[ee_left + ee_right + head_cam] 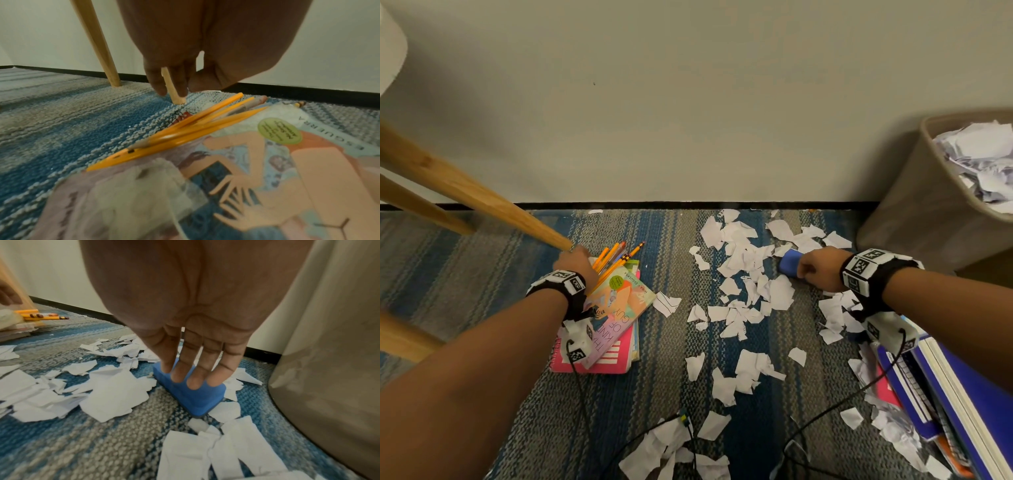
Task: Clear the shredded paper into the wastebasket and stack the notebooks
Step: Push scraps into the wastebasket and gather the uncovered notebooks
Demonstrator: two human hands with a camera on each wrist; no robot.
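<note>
blocked: wooden leg [482, 202] left, wastebasket [914, 205] right, wall [688, 102] behind | open: carpet [671, 260] strip mid-floor

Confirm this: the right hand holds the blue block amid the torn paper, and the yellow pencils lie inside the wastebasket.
One error. The right hand holds the blue block amid the torn paper, but the yellow pencils lie on the stacked books by the left hand, not inside the wastebasket. The head view shows it.

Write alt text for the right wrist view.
The right hand grips a blue block on striped carpet, amid torn white paper. A tan wastebasket fills the picture's right edge; yellow pencils lie at far left.
</note>
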